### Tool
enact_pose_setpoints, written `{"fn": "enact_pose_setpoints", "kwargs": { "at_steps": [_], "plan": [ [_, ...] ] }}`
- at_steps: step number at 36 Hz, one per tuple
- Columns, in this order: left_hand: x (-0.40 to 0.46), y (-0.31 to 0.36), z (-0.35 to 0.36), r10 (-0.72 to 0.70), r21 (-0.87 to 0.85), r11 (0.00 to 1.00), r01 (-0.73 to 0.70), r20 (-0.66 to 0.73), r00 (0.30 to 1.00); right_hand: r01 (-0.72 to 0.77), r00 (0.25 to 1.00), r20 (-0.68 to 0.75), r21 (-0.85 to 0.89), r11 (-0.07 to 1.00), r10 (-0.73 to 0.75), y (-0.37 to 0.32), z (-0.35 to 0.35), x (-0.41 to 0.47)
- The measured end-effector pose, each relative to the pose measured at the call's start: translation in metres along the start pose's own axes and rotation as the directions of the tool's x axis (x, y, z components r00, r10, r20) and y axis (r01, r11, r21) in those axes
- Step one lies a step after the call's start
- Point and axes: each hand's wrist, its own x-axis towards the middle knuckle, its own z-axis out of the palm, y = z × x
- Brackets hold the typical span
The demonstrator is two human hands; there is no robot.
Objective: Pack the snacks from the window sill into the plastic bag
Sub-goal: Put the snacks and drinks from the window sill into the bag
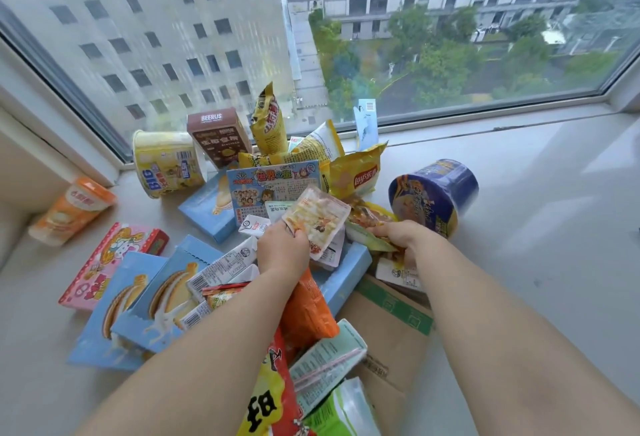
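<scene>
Here, left hand (281, 248) fingers pinch a clear snack packet (317, 215); right hand (398, 236) fingers grasp a yellow-green packet (367, 236).

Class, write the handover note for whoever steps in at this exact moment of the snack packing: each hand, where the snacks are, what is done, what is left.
Left hand: holds a small clear snack packet above the pile.
Right hand: grips a yellow-green packet beside the blue cup noodles.
Snacks: spread on the window sill, including the Lay's bag, yellow tub, brown box, orange cup and blue biscuit boxes.
Done: nothing visibly packed; no plastic bag in view.
Left: find the bag, pack everything.
</scene>
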Motion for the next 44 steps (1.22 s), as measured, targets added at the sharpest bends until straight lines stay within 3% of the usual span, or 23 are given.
{"fn": "enact_pose_setpoints", "kwargs": {
  "at_steps": [6, 11, 15, 19, 22, 24, 27, 31, 36, 44],
  "plan": [
    [-0.011, 0.004, -0.003, -0.042, -0.036, 0.998, 0.042, -0.004, 0.999, -0.026, 0.999, -0.031, 0.160, 0.987, 0.032, 0.014, -0.013, 0.004],
    [-0.028, 0.014, -0.015, -0.123, -0.151, 0.982, 0.117, -0.027, 0.992, 0.046, 0.987, -0.158, 0.324, 0.945, 0.006, 0.023, -0.029, -0.005],
    [-0.041, 0.018, -0.027, -0.151, -0.203, 0.969, 0.137, -0.056, 0.987, 0.103, 0.976, -0.215, 0.344, 0.933, -0.028, 0.030, -0.043, 0.003],
    [-0.043, 0.018, -0.027, -0.121, -0.172, 0.979, 0.110, -0.059, 0.991, 0.131, 0.958, -0.276, 0.191, 0.973, -0.075, 0.024, -0.036, 0.005],
    [-0.041, 0.019, -0.024, -0.114, -0.186, 0.978, 0.095, -0.094, 0.989, 0.124, 0.934, -0.327, -0.090, 0.988, -0.147, 0.013, -0.018, -0.022],
    [-0.038, 0.019, -0.024, -0.096, -0.185, 0.980, 0.070, -0.140, 0.985, 0.182, 0.900, -0.330, -0.310, 0.933, -0.285, 0.009, -0.014, -0.015],
    [-0.035, 0.016, -0.028, -0.039, -0.142, 0.990, 0.014, -0.178, 0.983, 0.260, 0.892, -0.197, -0.512, 0.819, -0.406, 0.001, -0.013, -0.009],
    [-0.030, 0.011, -0.029, 0.004, -0.102, 0.994, -0.023, -0.182, 0.983, 0.276, 0.937, 0.040, -0.694, 0.665, -0.346, 0.000, -0.012, -0.009],
    [-0.024, 0.010, -0.025, 0.007, -0.097, 0.995, -0.027, -0.201, 0.980, 0.385, 0.922, 0.282, -0.753, 0.534, -0.267, 0.010, 0.009, -0.011],
    [-0.027, -0.017, -0.008, -0.087, -0.059, 0.995, 0.078, -0.169, 0.982, 0.328, 0.938, 0.163, -0.708, 0.626, -0.307, 0.015, 0.028, 0.009]
  ]
}}
